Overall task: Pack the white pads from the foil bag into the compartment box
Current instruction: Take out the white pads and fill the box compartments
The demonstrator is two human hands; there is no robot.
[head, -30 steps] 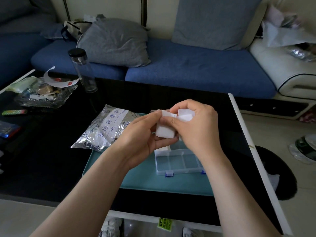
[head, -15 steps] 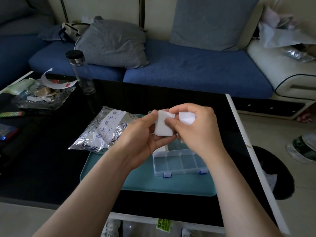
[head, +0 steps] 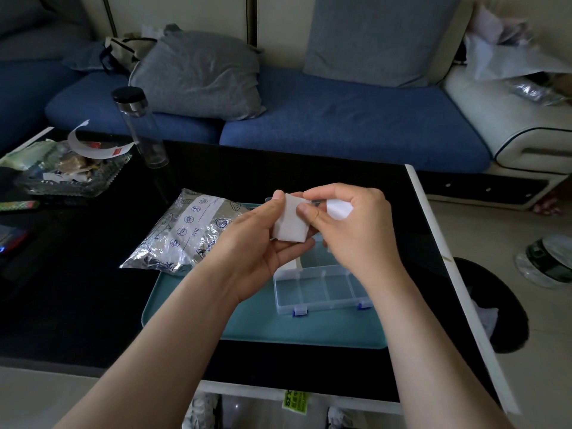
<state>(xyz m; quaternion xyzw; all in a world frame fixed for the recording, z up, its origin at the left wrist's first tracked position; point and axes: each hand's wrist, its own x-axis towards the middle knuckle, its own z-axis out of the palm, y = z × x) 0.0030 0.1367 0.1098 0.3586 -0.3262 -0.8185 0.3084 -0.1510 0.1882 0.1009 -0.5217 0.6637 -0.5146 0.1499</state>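
Above the clear compartment box [head: 325,289], my left hand [head: 257,243] holds a stack of white pads [head: 289,222] between thumb and fingers. My right hand [head: 356,230] pinches the front of that stack with its thumb and grips another white pad [head: 339,209] in its curled fingers. The box lies open on a teal tray [head: 278,329], its near compartments empty, and one white pad [head: 291,265] sits in a compartment at its left. The silver foil bag [head: 185,233] lies on the tray's left edge, left of my hands.
The tray rests on a black glass table [head: 77,289] with a white edge at the right. A clear bottle [head: 139,125] and a glass dish of wrappers [head: 68,171] stand at the back left. A blue sofa [head: 340,125] runs behind the table.
The stack in my left hand has turned its flat face toward me, and my right hand has drawn its pad slightly to the right, away from the stack.
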